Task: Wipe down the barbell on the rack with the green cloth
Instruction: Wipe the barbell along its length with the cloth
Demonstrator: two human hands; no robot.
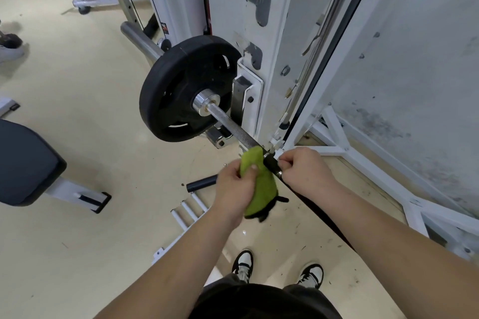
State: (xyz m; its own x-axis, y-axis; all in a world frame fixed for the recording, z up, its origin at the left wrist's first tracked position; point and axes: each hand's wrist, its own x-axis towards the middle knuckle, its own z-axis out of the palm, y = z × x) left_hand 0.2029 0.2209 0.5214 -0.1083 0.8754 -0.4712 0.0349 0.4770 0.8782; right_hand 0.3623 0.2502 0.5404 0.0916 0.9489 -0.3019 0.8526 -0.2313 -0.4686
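Both hands are clamping close together on the barbell (228, 123): the left hand (234, 189) is gripping the green cloth (267, 189), thumb pressing on top, and bunching it against the knurled shaft, while the right hand (305, 171) is curling its fingers round a dark section of the bar just beside the cloth. The cloth's lower end, with a dark edge, is hanging below the left hand. The barbell is lying across the white rack (261, 33), its shaft passing the hook bracket (246, 100) on the upright, with a black weight plate (178, 90) sitting on the sleeve on the far side. Pale beige flooring (90, 85) is spreading underneath, scuffed and speckled near the rack's base frame. A stained grey-white wall (427, 59) is standing right of the rack. A dark padded bench (23, 160) is sitting at the floor's left edge, and the person's black-and-white trainers (242, 265) are showing at the bottom
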